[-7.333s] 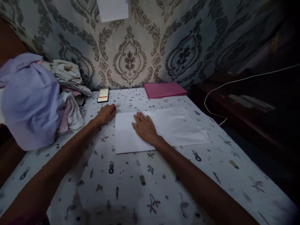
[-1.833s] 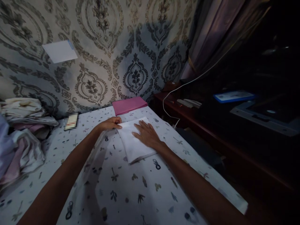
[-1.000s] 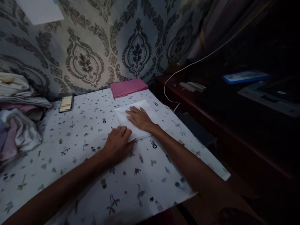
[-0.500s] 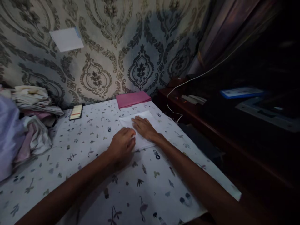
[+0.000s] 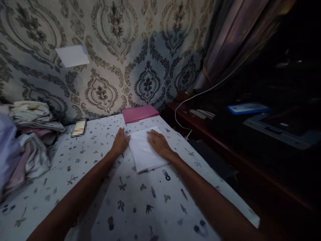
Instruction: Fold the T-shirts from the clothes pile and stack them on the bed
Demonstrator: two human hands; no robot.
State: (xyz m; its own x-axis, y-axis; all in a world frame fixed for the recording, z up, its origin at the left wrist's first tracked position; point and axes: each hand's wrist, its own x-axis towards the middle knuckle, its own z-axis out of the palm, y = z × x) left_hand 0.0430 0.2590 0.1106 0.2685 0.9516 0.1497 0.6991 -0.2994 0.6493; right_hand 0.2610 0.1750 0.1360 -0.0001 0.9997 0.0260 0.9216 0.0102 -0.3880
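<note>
A folded white cloth (image 5: 142, 149) lies flat on the patterned bedsheet (image 5: 135, 211), one corner toward me. My right hand (image 5: 159, 144) rests palm down on its right part, fingers stretched out. At the cloth's upper left edge is my left hand (image 5: 120, 141), its fingers pointing away from me and its thumb apart from them, touching or close to the edge. Nothing shows in either hand's grasp. Beyond the cloth, a folded pink cloth (image 5: 140, 114) lies by the wall.
Crumpled and folded clothes (image 5: 31, 134) are heaped at the left. A partly blurred phone-sized object (image 5: 79, 128) lies near the wall. On the right, a dark red wooden ledge (image 5: 173, 110) runs alongside, crossed by a white cable (image 5: 200, 94). A blue-edged item (image 5: 247, 108) lies there.
My left hand has moved from the near left part of the white cloth to its upper left edge, and its curled fingers have straightened. My right hand stays on the cloth. The view has tilted slightly up.
</note>
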